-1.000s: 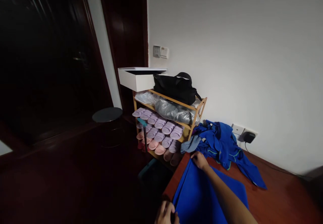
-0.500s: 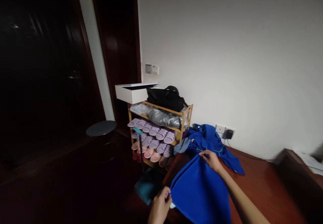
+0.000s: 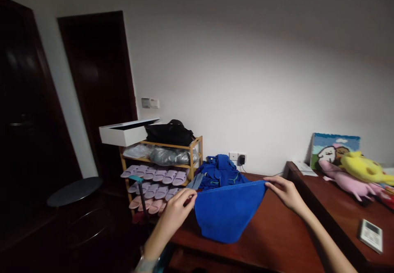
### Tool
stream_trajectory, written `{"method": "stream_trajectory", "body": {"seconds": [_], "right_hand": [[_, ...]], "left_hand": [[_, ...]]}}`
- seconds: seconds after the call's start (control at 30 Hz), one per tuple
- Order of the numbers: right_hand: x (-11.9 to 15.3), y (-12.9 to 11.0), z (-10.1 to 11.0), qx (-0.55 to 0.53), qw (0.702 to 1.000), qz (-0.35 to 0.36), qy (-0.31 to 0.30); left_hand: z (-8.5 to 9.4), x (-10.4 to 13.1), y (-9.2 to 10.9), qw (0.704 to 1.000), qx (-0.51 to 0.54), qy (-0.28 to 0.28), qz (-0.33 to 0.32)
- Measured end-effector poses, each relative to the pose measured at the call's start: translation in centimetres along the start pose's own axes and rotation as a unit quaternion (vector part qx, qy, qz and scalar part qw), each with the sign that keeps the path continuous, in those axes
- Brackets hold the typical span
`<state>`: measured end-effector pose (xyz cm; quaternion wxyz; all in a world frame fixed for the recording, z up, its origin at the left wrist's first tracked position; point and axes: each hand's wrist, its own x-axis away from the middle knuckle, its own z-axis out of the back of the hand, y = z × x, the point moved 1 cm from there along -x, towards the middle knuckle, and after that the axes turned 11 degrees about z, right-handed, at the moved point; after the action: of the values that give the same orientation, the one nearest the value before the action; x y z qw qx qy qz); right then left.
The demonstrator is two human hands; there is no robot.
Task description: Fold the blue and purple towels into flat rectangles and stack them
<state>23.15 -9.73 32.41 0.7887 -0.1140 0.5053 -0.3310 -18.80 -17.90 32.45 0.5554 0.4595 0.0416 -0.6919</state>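
Observation:
A piece of blue cloth (image 3: pixel 229 211) hangs stretched between my two hands, its hemmed top edge pulled nearly straight. My left hand (image 3: pixel 180 207) is closed in a pinch on its upper left corner. At the upper right corner, my right hand (image 3: pixel 285 191) pinches the same edge between thumb and fingertips. The cloth hangs over the reddish-brown table (image 3: pixel 277 232), tapering toward its lower end. Behind it, a heap of blue clothing (image 3: pixel 221 170) with thin green trim lies at the table's far side, against the wall.
Left of the table stands a wooden shoe rack (image 3: pixel 192 158) with rows of slippers (image 3: pixel 160 174), a black bag (image 3: pixel 169 133) and a white box (image 3: pixel 123 135) on top. A round stool (image 3: pixel 75 191) is further left. Plush toys (image 3: pixel 363 168) and a white device (image 3: pixel 371 235) lie on the right-hand surface.
The cloth has swung from a slanted hold to a level one, its top edge now running left to right. Both hands have risen in view. The view has turned right, showing the toys.

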Motion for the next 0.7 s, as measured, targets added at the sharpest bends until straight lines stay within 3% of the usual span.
{"method": "stream_trajectory", "body": {"seconds": [0.2,0.33,0.47,0.6,0.7], "right_hand": [[3.9,-0.6,3.6,0.021,0.998,-0.036,0.036],[6.8,-0.7,5.3,0.038,0.995,-0.07,0.056],[9.4,-0.2,7.4,0.039,0.985,-0.141,0.093],[11.1,0.3,9.7,0.081,0.965,-0.201,0.151],[11.7,0.0,11.2,0.097,0.952,-0.221,0.188]], "left_hand": [[-2.5,-1.9,2.5,0.993,-0.021,-0.084,-0.081],[-3.9,-1.0,5.0,0.991,0.014,-0.132,-0.035],[-4.9,0.3,8.3,0.974,0.054,-0.22,0.02],[-6.5,1.3,11.5,0.954,0.104,-0.281,0.02],[-7.9,1.4,12.7,0.94,0.147,-0.306,0.028]]}}
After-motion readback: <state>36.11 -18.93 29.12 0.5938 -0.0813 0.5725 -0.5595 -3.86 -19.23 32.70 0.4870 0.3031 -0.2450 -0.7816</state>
